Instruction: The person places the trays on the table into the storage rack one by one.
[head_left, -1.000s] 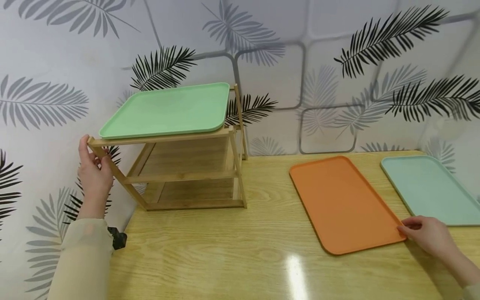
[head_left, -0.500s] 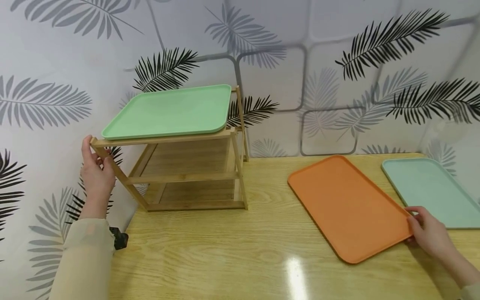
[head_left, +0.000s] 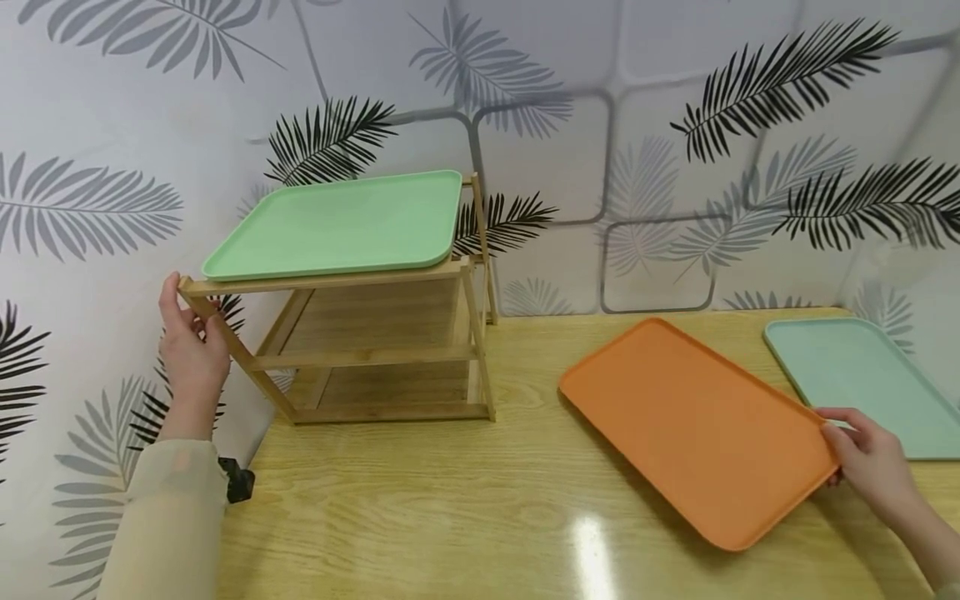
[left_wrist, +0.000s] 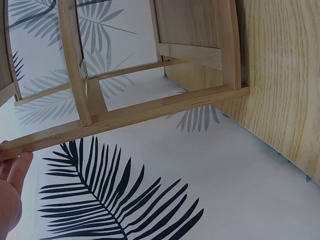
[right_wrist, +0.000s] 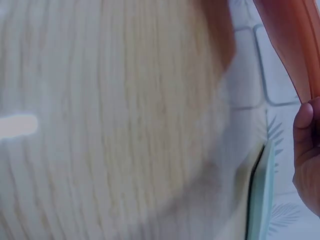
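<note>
My left hand (head_left: 193,350) grips the top left front corner of a wooden three-tier rack (head_left: 367,357); in the left wrist view its fingers (left_wrist: 19,172) curl at the end of the rack's slanted post. A green tray (head_left: 345,223) lies on the rack's top tier. On the right, my right hand (head_left: 870,454) pinches the near right end of an orange tray (head_left: 697,425), thumb above and fingers beneath. The orange tray is tilted, with shadow under its near edge. Its raised underside shows in the right wrist view, beside the thumb (right_wrist: 303,120).
A light blue-green tray (head_left: 862,383) lies on the wooden table (head_left: 420,508) at the far right, close to the right hand. The leaf-patterned wall (head_left: 540,267) stands right behind the table and left of the rack. The two lower tiers hold nothing.
My right hand has taken hold of the orange tray and lifted it off the table, turning it so its far end swings left. The left hand and the rack have stayed in place.
</note>
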